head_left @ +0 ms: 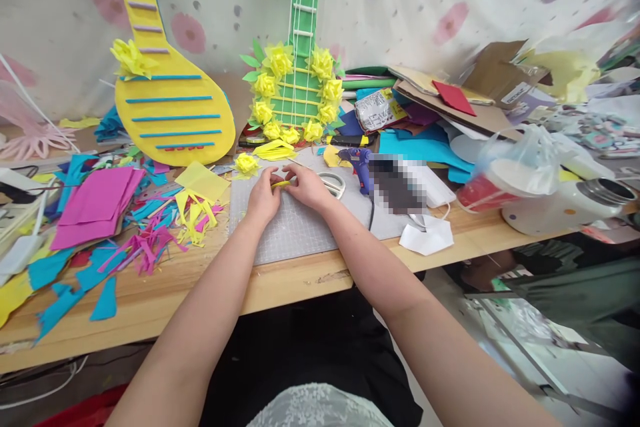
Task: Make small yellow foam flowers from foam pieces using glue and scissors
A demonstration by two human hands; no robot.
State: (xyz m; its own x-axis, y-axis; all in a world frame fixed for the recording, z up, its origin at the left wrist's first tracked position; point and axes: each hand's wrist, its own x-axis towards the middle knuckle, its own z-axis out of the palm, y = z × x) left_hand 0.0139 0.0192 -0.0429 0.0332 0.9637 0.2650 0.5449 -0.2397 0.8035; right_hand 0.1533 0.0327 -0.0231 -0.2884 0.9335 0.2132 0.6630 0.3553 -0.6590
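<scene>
Between my left hand (264, 195) and my right hand (306, 185) is a narrow yellow strip (283, 183), which looks like crepe paper. Both sets of fingers pinch it above the grey cutting mat (295, 237). Scissors (336, 184) with pale handles lie just right of my right hand, partly covered by it. A yellow paper flower (247, 165) sits at the mat's back left corner, near a bundle of yellow strips (275, 149). Farther right rests a purple-blue glue gun (361, 170).
A yellow lute-shaped piece (175, 113) and a green flower-trimmed one (303, 103) stand against the back. Coloured paper scraps (155, 237) and magenta sheets (97, 207) cover the left. On the right are a white mask (427, 235), a bagged cup (500, 183) and a white bottle (545, 210).
</scene>
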